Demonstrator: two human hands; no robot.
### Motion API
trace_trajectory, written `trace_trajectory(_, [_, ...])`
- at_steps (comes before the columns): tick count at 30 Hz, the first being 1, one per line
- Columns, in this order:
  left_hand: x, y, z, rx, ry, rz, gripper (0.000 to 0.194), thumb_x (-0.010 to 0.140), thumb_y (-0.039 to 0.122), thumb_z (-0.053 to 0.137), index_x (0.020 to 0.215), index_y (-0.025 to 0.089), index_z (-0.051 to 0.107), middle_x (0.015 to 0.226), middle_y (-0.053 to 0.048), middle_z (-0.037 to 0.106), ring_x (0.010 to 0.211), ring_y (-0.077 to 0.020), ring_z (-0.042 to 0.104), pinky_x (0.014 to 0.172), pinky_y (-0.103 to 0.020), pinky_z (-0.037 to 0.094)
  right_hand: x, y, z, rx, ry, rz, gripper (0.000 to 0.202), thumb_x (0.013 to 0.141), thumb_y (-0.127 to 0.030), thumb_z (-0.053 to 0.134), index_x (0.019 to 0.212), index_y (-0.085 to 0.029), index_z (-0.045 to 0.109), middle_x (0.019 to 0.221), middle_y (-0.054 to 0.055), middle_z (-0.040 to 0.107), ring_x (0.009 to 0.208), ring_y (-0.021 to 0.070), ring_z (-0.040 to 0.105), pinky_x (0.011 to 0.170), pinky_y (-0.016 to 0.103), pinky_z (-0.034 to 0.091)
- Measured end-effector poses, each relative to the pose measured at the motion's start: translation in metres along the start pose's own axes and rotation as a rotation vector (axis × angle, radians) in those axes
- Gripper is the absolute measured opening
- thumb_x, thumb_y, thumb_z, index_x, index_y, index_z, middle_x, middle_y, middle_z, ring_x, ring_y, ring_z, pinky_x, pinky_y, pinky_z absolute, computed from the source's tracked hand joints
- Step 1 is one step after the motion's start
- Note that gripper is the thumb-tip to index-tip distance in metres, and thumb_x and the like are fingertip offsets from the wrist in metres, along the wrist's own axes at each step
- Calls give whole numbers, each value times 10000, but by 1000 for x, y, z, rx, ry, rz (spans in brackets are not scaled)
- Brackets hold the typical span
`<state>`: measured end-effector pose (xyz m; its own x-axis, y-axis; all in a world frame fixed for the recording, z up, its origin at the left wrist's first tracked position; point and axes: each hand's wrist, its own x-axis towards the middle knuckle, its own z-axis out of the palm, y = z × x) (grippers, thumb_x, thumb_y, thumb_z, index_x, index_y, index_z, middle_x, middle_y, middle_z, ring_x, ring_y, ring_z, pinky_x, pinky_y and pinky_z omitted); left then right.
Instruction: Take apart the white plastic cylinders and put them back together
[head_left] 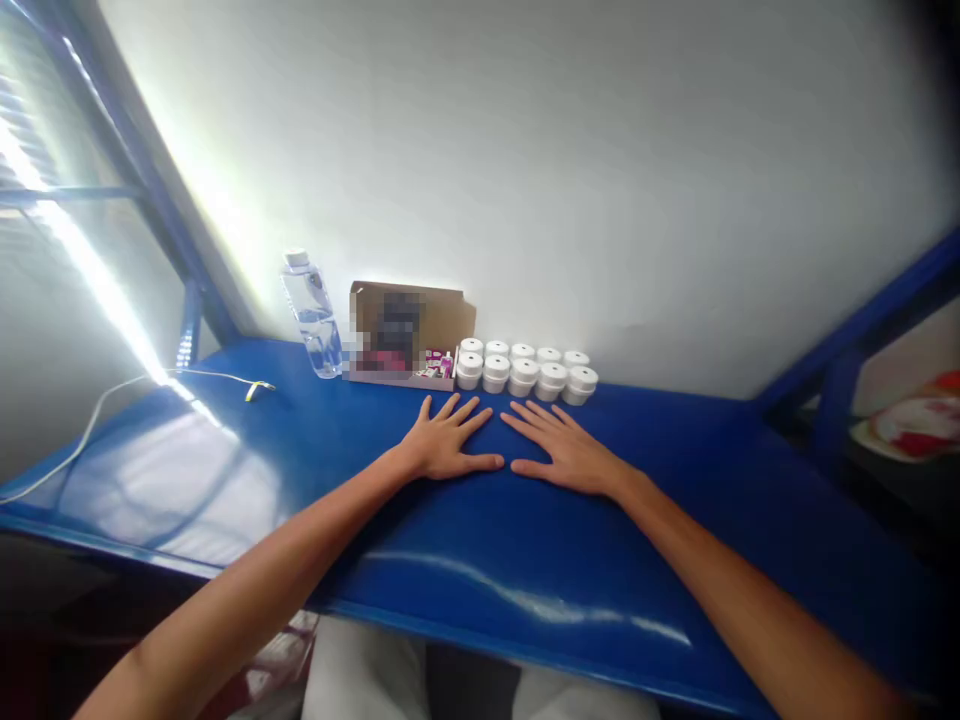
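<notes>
My left hand (448, 440) lies palm down on the glossy blue table (450, 540), its fingers spread and nothing in it. Beside it, my right hand (561, 450) is also flat with fingers stretched out, and the two thumbs nearly meet. Just beyond the fingertips stand several white round jars (523, 376) with lids, set in two rows near the wall. Left of the jars sits an opened cardboard box (446, 315) with its lid raised. Small purple and white packets (435, 364) show inside it; part of the box is blurred out.
A clear bottle (311, 318) with a white cap stands upright left of the box. A white cable (97, 405) runs across the table's left side to a yellow-tagged end. Blue metal frame bars (870, 325) rise at both sides. A white wall (525, 170) closes the back.
</notes>
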<state>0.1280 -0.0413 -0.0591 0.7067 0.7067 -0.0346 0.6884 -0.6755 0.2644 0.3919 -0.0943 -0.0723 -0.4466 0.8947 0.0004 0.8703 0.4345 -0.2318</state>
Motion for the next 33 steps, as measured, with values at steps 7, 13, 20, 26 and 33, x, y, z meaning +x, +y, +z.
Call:
trace_trajectory(7, [-2, 1, -2, 5, -19, -6, 945, 864, 870, 352, 1644, 354, 214, 1727, -25, 130, 1609, -364, 73, 1238, -703, -20, 0, -4, -4, 2, -26, 28, 876, 924, -814, 387, 1652, -359, 212, 1728, 13, 136, 1603, 296, 104, 1291, 567, 83])
trace_trajectory(13, [-1, 1, -3, -10, -10, -9, 995, 830, 909, 345, 1641, 345, 228, 1725, -31, 146, 1608, -367, 82, 1236, -707, -21, -1, -4, -5, 9, -16, 31, 888, 918, -813, 403, 1652, -349, 214, 1727, 20, 149, 1600, 305, 119, 1290, 571, 93])
trace_trajectory(20, [-2, 0, -2, 0, -4, -7, 979, 836, 900, 357, 1638, 351, 238, 1725, -39, 151, 1607, -366, 93, 1239, -702, -5, 0, -4, -3, 22, 6, 22, 870, 918, -803, 423, 1646, -364, 237, 1723, 19, 176, 1598, 311, 134, 1288, 577, 98])
trace_trajectory(26, [-3, 1, -2, 9, 17, -5, 961, 837, 895, 365, 1633, 369, 249, 1722, -37, 171, 1604, -368, 112, 1244, -698, 16, 0, -4, -3, 24, 4, 23, 866, 920, -802, 421, 1646, -371, 230, 1725, 17, 173, 1598, 314, 132, 1287, 580, 98])
trace_trajectory(33, [-4, 2, -4, 14, 3, -15, 983, 826, 909, 355, 1635, 362, 244, 1725, -33, 163, 1603, -366, 120, 1251, -685, 21, -1, -7, -7, 26, -1, 32, 887, 909, -818, 414, 1646, -356, 238, 1724, 20, 175, 1599, 314, 127, 1287, 570, 96])
